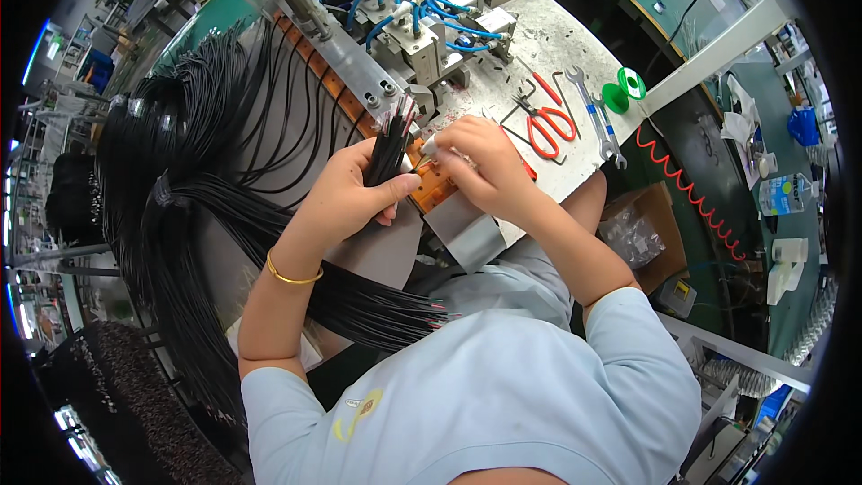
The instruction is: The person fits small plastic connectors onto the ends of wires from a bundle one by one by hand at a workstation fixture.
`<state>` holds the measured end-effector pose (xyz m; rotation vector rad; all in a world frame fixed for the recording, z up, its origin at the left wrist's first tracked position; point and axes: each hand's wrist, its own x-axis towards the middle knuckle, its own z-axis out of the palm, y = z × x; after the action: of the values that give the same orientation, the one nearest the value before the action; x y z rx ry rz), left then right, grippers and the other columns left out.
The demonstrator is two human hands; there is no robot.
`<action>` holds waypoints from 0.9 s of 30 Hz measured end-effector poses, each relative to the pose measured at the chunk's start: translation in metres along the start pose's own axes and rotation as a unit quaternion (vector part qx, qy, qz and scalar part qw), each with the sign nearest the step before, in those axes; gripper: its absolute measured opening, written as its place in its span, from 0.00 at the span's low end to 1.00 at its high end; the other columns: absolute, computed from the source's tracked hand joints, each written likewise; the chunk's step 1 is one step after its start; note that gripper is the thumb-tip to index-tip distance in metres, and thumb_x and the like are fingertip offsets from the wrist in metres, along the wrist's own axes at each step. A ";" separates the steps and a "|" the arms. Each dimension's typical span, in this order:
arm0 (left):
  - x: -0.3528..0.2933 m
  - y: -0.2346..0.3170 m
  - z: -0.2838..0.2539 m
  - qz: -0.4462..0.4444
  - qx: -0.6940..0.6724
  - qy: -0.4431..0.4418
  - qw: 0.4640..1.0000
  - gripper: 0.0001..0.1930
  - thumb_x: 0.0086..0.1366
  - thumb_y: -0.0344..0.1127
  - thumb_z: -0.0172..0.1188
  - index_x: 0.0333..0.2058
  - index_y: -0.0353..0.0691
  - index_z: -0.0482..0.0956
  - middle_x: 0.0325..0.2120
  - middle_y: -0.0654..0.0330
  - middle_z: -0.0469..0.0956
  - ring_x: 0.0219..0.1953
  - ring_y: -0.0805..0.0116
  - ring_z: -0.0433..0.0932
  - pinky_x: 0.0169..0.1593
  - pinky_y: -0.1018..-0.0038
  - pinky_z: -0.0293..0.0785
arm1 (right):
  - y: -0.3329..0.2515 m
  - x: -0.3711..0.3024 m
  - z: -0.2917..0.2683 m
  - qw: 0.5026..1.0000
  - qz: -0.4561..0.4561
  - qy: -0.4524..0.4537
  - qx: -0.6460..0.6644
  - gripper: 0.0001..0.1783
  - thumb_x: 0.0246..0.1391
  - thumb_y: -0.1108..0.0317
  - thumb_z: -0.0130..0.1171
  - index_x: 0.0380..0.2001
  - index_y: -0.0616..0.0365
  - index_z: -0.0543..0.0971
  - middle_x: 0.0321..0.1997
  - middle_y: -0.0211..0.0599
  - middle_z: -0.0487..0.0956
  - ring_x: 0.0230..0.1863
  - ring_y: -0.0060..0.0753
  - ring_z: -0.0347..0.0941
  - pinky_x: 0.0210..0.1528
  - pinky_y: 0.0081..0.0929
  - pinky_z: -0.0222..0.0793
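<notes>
My left hand (pixel 346 190) is closed round a small bundle of black cables (pixel 388 151), whose stripped ends with red and white wires point up and away. Close beside it, my right hand (pixel 480 162) has its fingers bent together over the orange block (pixel 434 187) at the front of the machine. What those fingertips hold, if anything, is too small to make out. Behind both hands rises the machine (pixel 422 45) with metal blocks and blue air tubes. Single black cables lie along the orange rail (pixel 314 63) to the left.
Thick bundles of black cable (pixel 171 144) cover the left side, and another bundle (pixel 377 305) lies below my left forearm. On the white worktop to the right are red-handled pliers (pixel 549 130), wrenches (pixel 594 117) and a green spool (pixel 624 90). A cardboard box (pixel 660 233) stands lower right.
</notes>
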<state>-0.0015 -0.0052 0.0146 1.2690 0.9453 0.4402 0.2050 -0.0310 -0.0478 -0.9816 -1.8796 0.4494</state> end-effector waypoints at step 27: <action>0.012 -0.009 -0.003 -0.057 0.131 0.023 0.989 0.15 0.64 0.42 0.60 0.33 0.32 0.77 0.18 0.65 0.74 0.20 0.78 0.71 0.27 0.76 0.67 | 0.032 -0.008 0.021 0.984 0.170 0.044 0.003 0.10 0.54 0.66 0.55 0.25 0.62 0.72 0.23 0.36 0.73 0.28 0.33 0.69 0.32 0.31 0.62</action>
<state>0.0009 0.0034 0.0015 1.4360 1.1367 0.2615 0.2028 -0.0158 -0.0839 -1.3049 -1.6350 0.6005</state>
